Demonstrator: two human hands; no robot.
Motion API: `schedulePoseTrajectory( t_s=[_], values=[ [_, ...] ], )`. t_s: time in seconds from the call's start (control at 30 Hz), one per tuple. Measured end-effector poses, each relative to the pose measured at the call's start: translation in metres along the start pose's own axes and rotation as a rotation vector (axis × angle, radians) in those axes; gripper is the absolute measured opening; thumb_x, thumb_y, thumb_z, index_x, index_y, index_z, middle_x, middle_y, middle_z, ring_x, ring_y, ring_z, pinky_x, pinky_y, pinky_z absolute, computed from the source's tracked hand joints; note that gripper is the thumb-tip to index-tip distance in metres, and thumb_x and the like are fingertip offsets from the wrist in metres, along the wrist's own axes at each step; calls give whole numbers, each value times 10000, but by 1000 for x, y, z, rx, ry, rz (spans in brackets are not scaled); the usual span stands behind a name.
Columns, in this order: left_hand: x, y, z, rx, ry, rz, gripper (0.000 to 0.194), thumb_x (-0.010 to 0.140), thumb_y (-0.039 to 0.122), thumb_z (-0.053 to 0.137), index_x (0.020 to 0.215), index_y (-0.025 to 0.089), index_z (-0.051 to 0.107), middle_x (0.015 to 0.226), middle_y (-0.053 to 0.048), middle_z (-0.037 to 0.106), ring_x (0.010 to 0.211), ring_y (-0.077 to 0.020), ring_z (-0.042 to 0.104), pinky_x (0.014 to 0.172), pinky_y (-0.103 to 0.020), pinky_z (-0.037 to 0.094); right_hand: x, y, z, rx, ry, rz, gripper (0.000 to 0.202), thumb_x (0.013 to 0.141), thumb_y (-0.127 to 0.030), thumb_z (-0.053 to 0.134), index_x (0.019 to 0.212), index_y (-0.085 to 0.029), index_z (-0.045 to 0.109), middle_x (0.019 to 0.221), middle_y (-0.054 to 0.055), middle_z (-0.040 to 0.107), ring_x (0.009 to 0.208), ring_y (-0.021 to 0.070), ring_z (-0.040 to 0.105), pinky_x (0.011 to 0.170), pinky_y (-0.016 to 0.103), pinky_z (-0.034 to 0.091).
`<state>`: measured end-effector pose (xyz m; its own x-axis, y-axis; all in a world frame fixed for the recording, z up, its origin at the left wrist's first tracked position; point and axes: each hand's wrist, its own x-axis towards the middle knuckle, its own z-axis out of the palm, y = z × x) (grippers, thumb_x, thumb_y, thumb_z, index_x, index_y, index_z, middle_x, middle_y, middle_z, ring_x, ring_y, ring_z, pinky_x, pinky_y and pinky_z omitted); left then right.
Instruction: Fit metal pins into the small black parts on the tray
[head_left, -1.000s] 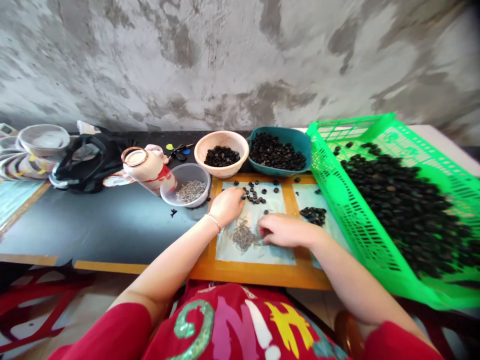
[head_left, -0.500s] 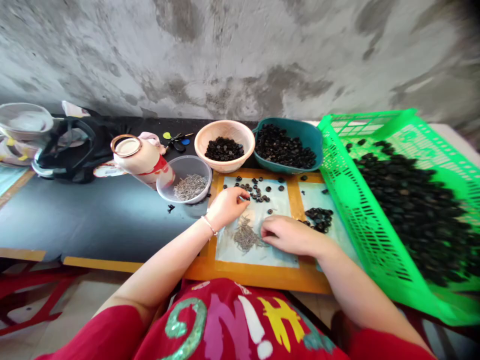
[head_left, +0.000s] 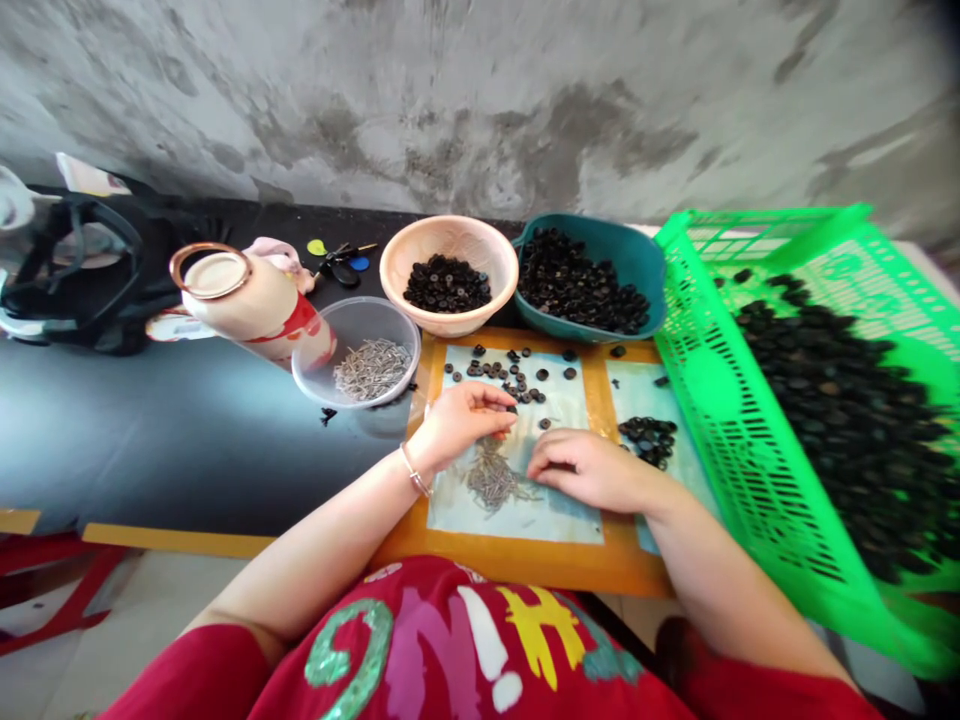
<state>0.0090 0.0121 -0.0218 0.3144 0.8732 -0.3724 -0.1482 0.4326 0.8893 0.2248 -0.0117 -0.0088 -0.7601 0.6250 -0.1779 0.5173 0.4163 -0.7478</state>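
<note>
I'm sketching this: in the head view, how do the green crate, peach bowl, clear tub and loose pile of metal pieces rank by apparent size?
1. Green crate
2. Peach bowl and clear tub: too alike to rank
3. Pile of metal pieces

Near the table's front edge, my right fingers curl beside metal pins; my left fingers arch just behind them. A peach bowl stands towards the back edge.

Basket green; bowl peach; tub teal; shirt red, multicolour letters; wall patchy grey; rings black; pins silvery-grey, probably.
</note>
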Motion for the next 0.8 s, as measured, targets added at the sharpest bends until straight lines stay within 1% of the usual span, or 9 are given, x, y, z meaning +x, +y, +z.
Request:
schedulePoseTrajectory(
  t_s=[0.07, 0.2, 0.3, 0.43, 0.53, 0.6, 0.67, 0.7, 0.8],
  values=[
    [0, 0, 1, -14, -16, -7, 231, 672, 147, 780, 876, 99, 684, 647, -4, 671, 549, -86, 619, 592, -227, 532, -1, 0, 1, -11, -6, -9, 163, 938, -187, 570, 977, -205, 726, 945, 36, 699, 912, 169, 631, 870, 313, 489],
    [-1, -2, 0, -40, -32, -8, 244, 679, 189, 790, 878, 101, 677, 640, -11, 672, 568, -100, 629, 607, -247, 545, -1, -2, 3, -44, -5, -56, 237, 983, -210, 505, 1124, -223, 694, 1043, 55, 689, 995, 181, 619, 915, 335, 476],
    [-1, -3, -1, -51, -42, 3, 253, 680, 199, 792, 882, 101, 675, 642, -14, 677, 578, -103, 637, 615, -248, 546, -2, -4, 3, -54, -16, -53, 214, 979, -212, 514, 1067, -207, 709, 994, 54, 699, 955, 182, 630, 886, 328, 479],
    [-4, -3, -3, -49, -88, 2, 270, 680, 208, 794, 907, 101, 695, 655, -23, 690, 587, -106, 640, 629, -256, 548, -2, -6, 3, -46, -45, 37, 154, 952, -226, 563, 992, -221, 711, 927, 13, 722, 853, 164, 653, 802, 300, 481],
    [-4, -4, -4, -59, -100, 35, 279, 663, 213, 810, 907, 112, 720, 672, -20, 697, 590, -99, 635, 631, -248, 545, -1, -6, 2, -17, -17, 52, 123, 932, -242, 592, 933, -225, 714, 883, 0, 721, 819, 157, 650, 775, 287, 475],
    [-4, -6, -5, -44, -85, 75, 270, 650, 213, 825, 889, 123, 738, 724, -24, 712, 610, -94, 641, 636, -234, 544, -1, -5, 2, 21, 34, 29, 103, 912, -241, 618, 895, -219, 718, 886, 7, 717, 858, 163, 646, 815, 292, 473],
    [-5, -7, -3, -39, -77, 96, 265, 644, 214, 835, 880, 130, 749, 790, -38, 729, 676, -113, 673, 675, -243, 559, 0, -4, 2, 91, 89, 65, 78, 885, -239, 644, 871, -216, 717, 891, 10, 719, 867, 163, 650, 828, 292, 477],
    [-5, -8, -3, -52, -78, 99, 266, 644, 215, 836, 881, 131, 752, 815, -46, 733, 725, -133, 692, 708, -260, 572, 0, -2, 3, 141, 111, 111, 66, 873, -242, 653, 863, -214, 713, 875, 7, 722, 838, 157, 654, 803, 286, 485],
    [-7, -8, 0, -126, -91, 102, 267, 653, 222, 833, 890, 126, 756, 833, -59, 731, 837, -186, 718, 800, -326, 592, 2, 1, 5, 366, 136, 250, 87, 870, -276, 633, 851, -200, 672, 811, 2, 727, 669, 126, 642, 651, 258, 498]
  ],
)
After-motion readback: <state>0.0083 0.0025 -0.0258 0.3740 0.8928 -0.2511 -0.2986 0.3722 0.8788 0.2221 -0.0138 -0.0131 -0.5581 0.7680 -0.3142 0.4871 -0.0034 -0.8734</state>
